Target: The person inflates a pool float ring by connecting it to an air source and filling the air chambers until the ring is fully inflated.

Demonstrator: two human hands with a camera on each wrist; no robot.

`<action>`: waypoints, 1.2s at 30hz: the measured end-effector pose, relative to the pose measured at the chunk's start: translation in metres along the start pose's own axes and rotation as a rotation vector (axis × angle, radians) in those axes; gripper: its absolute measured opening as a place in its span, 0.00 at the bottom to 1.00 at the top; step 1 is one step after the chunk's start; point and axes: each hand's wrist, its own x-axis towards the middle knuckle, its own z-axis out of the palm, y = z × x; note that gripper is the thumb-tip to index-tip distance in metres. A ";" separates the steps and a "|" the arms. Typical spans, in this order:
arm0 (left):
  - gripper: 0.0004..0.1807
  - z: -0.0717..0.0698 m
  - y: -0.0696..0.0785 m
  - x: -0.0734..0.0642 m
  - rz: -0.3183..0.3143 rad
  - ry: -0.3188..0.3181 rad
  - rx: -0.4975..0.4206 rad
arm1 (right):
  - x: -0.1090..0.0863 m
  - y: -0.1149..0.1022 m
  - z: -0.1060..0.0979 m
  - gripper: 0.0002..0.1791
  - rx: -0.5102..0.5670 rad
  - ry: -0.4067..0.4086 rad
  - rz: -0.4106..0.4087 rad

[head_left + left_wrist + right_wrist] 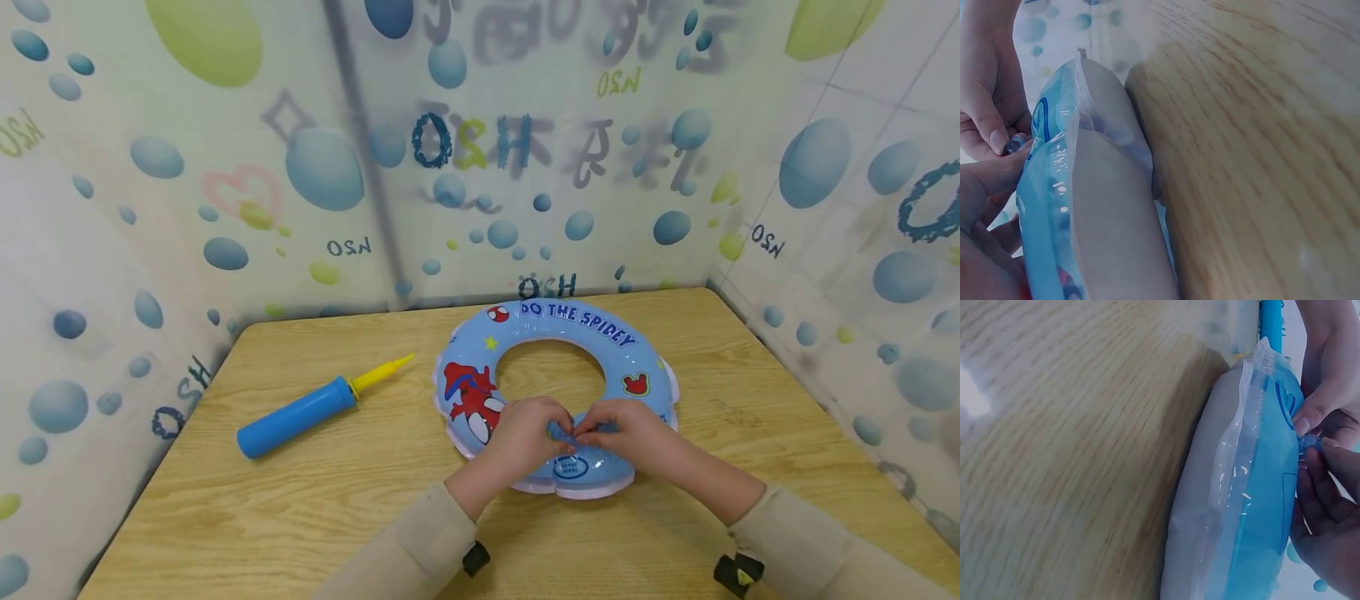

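Note:
A puffed-out blue swim ring with cartoon prints lies on the wooden table. At its near side, a small clear valve sticks up from the blue surface. Thumb and fingers of the right hand pinch the top of this valve. From the other side the left hand pinches low at the valve, its thumb against the ring. Fingers partly hide the valve in the head view. Along the rim a pale seam shows in the left wrist view.
A blue hand pump with a yellow nozzle lies left of the ring on the table. Behind and at both sides hangs a curtain printed with blue and green drops, close to the table's edges.

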 end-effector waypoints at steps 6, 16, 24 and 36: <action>0.06 0.000 0.000 0.001 0.005 0.001 0.000 | 0.002 -0.001 -0.001 0.03 0.028 0.021 0.032; 0.08 0.001 -0.001 0.003 -0.023 -0.028 -0.005 | -0.009 0.007 0.005 0.07 -0.114 0.142 -0.154; 0.08 0.000 0.001 0.004 -0.026 -0.051 -0.022 | -0.010 0.015 0.012 0.16 -0.334 0.227 -0.371; 0.07 -0.003 0.004 0.008 -0.083 -0.080 -0.073 | -0.004 0.019 0.012 0.19 -0.397 0.226 -0.464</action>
